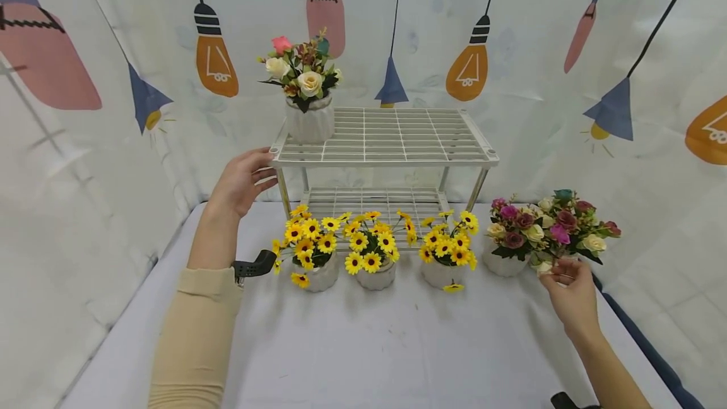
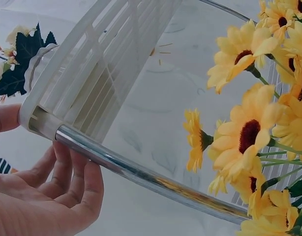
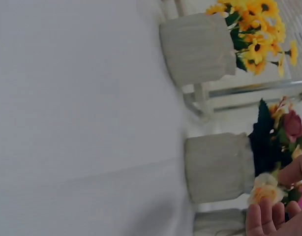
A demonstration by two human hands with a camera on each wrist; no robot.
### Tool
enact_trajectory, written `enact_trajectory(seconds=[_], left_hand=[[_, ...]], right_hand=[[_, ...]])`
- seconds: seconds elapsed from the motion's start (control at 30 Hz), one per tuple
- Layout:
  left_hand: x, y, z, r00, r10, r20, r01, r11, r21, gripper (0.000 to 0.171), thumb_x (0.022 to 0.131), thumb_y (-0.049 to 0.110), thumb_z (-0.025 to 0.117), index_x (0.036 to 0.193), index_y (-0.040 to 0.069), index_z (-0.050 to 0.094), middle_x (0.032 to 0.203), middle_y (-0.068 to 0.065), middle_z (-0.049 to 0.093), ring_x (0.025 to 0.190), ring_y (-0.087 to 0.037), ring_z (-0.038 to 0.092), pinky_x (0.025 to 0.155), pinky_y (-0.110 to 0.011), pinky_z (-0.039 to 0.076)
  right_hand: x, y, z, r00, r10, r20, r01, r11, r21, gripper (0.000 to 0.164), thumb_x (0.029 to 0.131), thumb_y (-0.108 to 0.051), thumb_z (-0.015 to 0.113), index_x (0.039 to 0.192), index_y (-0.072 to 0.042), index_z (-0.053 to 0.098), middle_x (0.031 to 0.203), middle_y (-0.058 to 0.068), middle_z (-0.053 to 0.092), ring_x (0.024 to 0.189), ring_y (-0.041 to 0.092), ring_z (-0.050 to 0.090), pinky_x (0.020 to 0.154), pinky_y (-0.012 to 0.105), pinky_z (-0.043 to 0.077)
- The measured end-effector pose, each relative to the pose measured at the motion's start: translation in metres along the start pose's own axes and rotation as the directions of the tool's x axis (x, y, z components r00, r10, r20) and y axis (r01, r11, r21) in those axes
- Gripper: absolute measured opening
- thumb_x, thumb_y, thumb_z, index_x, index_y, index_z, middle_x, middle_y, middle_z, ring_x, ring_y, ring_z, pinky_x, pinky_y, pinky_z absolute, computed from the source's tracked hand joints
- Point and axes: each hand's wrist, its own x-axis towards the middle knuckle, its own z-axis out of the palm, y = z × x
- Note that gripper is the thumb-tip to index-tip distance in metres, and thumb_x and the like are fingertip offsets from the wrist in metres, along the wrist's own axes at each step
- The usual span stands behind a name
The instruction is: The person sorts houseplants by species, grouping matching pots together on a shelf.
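Note:
My left hand holds the front left corner of a white two-tier wire rack, thumb by the top edge, fingers curled beneath beside the metal leg. On the top tier's left end stands a white pot of mixed roses. At the right of the table, my right hand is at the front of two mixed-rose bouquets in white pots. In the right wrist view, a cream rose sits between its thumb and fingers. The farther pot is partly hidden.
Three white pots of yellow daisies, left, middle and right, stand before the rack's lower tier. A white cloth covers the table. Behind hangs a curtain printed with lamps.

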Motion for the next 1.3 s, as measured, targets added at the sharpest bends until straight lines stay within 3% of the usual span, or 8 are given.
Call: enact_trajectory(seconds=[0.13, 0.3, 0.47, 0.63, 0.7, 0.8, 1.07, 1.3], left_hand=[[0.002, -0.001, 0.002, 1.000, -0.009, 0.013, 0.009, 1.000, -0.004, 0.068, 0.104, 0.034, 0.061, 0.158, 0.002, 0.035, 0.121, 0.000, 0.057, 0.111, -0.019, 0.054, 0.106, -0.039, 0.038], [0.002, -0.002, 0.001, 1.000, -0.013, 0.016, 0.013, 1.000, -0.017, 0.068, 0.105, 0.035, 0.061, 0.158, 0.002, 0.035, 0.123, 0.000, 0.056, 0.114, -0.021, 0.054, 0.107, -0.040, 0.037], [0.000, -0.001, 0.001, 1.000, -0.010, 0.012, 0.011, 1.000, -0.029, 0.069, 0.104, 0.036, 0.062, 0.159, 0.003, 0.035, 0.126, -0.001, 0.055, 0.114, -0.021, 0.054, 0.107, -0.040, 0.037], [0.000, -0.001, 0.002, 1.000, -0.009, 0.005, 0.009, 1.000, -0.026, 0.069, 0.104, 0.035, 0.061, 0.159, 0.002, 0.034, 0.126, -0.002, 0.055, 0.111, -0.019, 0.054, 0.104, -0.037, 0.039], [0.000, 0.000, 0.002, 1.000, -0.010, 0.003, 0.010, 1.000, -0.028, 0.069, 0.104, 0.035, 0.061, 0.159, 0.002, 0.034, 0.125, -0.001, 0.055, 0.112, -0.019, 0.054, 0.103, -0.037, 0.039], [0.000, 0.000, 0.001, 1.000, -0.011, 0.005, 0.011, 0.999, -0.032, 0.069, 0.104, 0.035, 0.061, 0.159, 0.003, 0.034, 0.124, 0.000, 0.056, 0.111, -0.019, 0.054, 0.103, -0.036, 0.040], [0.001, -0.002, 0.000, 1.000, -0.012, 0.005, 0.012, 0.999, -0.045, 0.067, 0.104, 0.035, 0.061, 0.157, 0.002, 0.036, 0.131, -0.004, 0.054, 0.113, -0.019, 0.054, 0.104, -0.037, 0.039], [0.002, -0.003, 0.001, 1.000, -0.002, 0.016, 0.003, 0.999, -0.046, 0.067, 0.104, 0.035, 0.061, 0.158, 0.003, 0.037, 0.126, 0.000, 0.055, 0.111, -0.019, 0.054, 0.108, -0.042, 0.035]], right_hand=[[0.001, 0.014, -0.001, 0.997, 0.071, -0.014, -0.070, 0.997, 0.024, 0.051, 0.098, -0.004, 0.063, 0.139, 0.008, 0.036, 0.124, 0.017, 0.048, 0.086, -0.004, 0.049, 0.066, 0.013, 0.047], [0.010, 0.033, -0.005, 0.995, 0.096, 0.037, -0.097, 0.995, 0.013, 0.053, 0.100, -0.007, 0.063, 0.143, 0.011, 0.037, 0.127, 0.021, 0.051, 0.086, -0.006, 0.051, 0.070, 0.015, 0.050], [0.028, 0.049, -0.010, 0.984, 0.174, 0.049, -0.171, 0.983, -0.060, 0.068, 0.101, -0.022, 0.066, 0.147, 0.012, 0.031, 0.133, 0.026, 0.045, 0.109, 0.021, 0.051, 0.072, 0.019, 0.046], [0.045, 0.059, -0.016, 0.976, 0.210, 0.057, -0.204, 0.975, -0.093, 0.086, 0.099, -0.029, 0.070, 0.153, 0.014, 0.018, 0.148, 0.035, 0.031, 0.135, 0.049, 0.034, 0.098, 0.049, 0.044], [0.051, 0.061, -0.018, 0.976, 0.208, 0.070, -0.200, 0.974, -0.103, 0.094, 0.097, -0.029, 0.072, 0.155, 0.014, 0.013, 0.154, 0.037, 0.024, 0.140, 0.052, 0.028, 0.107, 0.059, 0.036], [0.061, 0.063, -0.021, 0.978, 0.186, 0.093, -0.172, 0.975, -0.139, 0.102, 0.095, -0.031, 0.076, 0.156, 0.015, 0.007, 0.157, 0.039, 0.019, 0.142, 0.055, 0.024, 0.113, 0.063, 0.029], [0.080, 0.065, -0.022, 0.978, 0.131, 0.165, -0.061, 0.924, -0.376, 0.114, 0.090, -0.046, 0.077, 0.152, 0.022, 0.010, 0.150, 0.047, 0.025, 0.135, 0.061, 0.031, 0.109, 0.067, 0.032], [0.090, 0.067, -0.015, 0.983, 0.140, 0.115, -0.082, 0.908, -0.410, 0.116, 0.088, -0.052, 0.075, 0.152, 0.021, 0.012, 0.148, 0.047, 0.028, 0.136, 0.062, 0.031, 0.109, 0.069, 0.030]])
